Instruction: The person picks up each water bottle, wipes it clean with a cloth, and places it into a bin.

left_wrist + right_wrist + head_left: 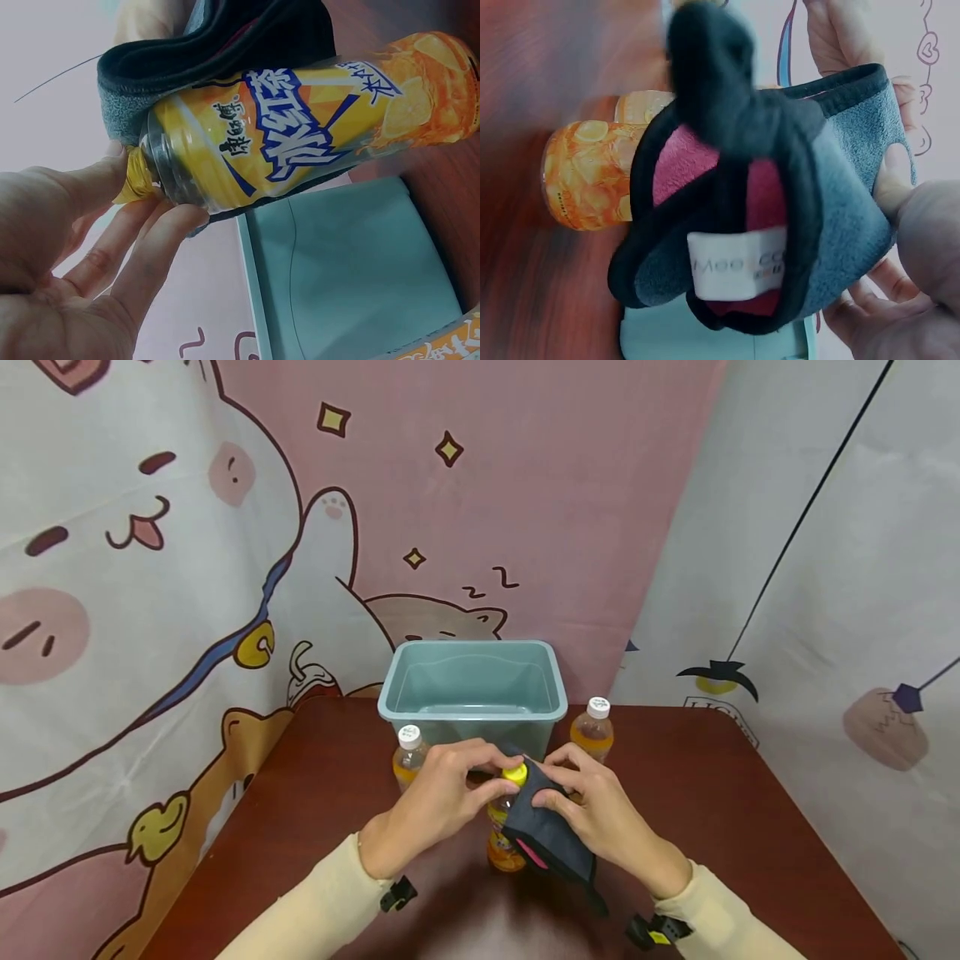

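Note:
In front of me a bottle of iced tea (504, 853) with a yellow cap (515, 774) stands on the table. My left hand (446, 787) pinches that cap between thumb and fingers; in the left wrist view a lower finger touches the bottle's shoulder. With my right hand (588, 799) I grip a dark grey cloth (551, 831) with black edging against the bottle's right side. Folds of this cloth hang loosely below the hand, and the right wrist view shows its pink inner side and a white label (735, 264).
Behind the hands stands a pale teal bin (472, 717) at the table's back edge. One white-capped bottle (408, 756) is at its front left, another white-capped bottle (592, 731) at its right. A printed curtain (540, 510) hangs behind the brown table (720, 810).

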`<state>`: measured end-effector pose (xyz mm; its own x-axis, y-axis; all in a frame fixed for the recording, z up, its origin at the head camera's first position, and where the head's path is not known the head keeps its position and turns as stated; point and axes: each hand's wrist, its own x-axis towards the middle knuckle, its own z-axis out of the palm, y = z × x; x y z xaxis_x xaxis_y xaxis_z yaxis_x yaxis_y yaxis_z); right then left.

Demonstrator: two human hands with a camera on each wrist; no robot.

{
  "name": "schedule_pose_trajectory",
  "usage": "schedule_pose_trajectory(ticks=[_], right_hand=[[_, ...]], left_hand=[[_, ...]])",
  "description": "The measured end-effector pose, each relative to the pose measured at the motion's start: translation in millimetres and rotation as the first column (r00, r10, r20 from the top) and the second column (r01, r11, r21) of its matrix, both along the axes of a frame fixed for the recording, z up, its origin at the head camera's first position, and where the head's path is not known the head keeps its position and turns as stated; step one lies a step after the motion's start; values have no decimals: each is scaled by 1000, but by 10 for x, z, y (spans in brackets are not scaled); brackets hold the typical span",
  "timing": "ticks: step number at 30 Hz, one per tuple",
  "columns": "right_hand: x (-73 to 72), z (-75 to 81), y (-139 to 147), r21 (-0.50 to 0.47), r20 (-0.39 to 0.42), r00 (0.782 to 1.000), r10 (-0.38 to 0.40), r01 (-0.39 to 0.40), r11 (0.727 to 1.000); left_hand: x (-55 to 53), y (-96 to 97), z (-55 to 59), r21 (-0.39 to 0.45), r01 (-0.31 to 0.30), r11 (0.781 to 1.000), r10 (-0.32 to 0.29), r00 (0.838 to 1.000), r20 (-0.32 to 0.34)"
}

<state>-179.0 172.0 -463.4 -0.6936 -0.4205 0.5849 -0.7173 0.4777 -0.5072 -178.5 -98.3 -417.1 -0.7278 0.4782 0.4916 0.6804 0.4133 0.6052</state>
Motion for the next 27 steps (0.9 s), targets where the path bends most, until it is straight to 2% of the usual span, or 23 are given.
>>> schedule_pose_trajectory(ticks=[6,13,20,27], right_hand=[[20,-18,6,-39,-13,999,31,-31,999],[21,2,28,-14,-21,999,26,-27,1000],[23,-10,77,13,3,1000,-4,4,1000],[33,-73,120,41,54,999,1,-3,999]], left_hand=[[18,-27,-11,7,-4,1000,4,1000,1],[10,-25,-2,4,-7,1000,7,1000,9],[-6,-6,14,-1,3,1000,-3,1000,-14],[4,2,23,-2,8,1000,-8,1000,3]])
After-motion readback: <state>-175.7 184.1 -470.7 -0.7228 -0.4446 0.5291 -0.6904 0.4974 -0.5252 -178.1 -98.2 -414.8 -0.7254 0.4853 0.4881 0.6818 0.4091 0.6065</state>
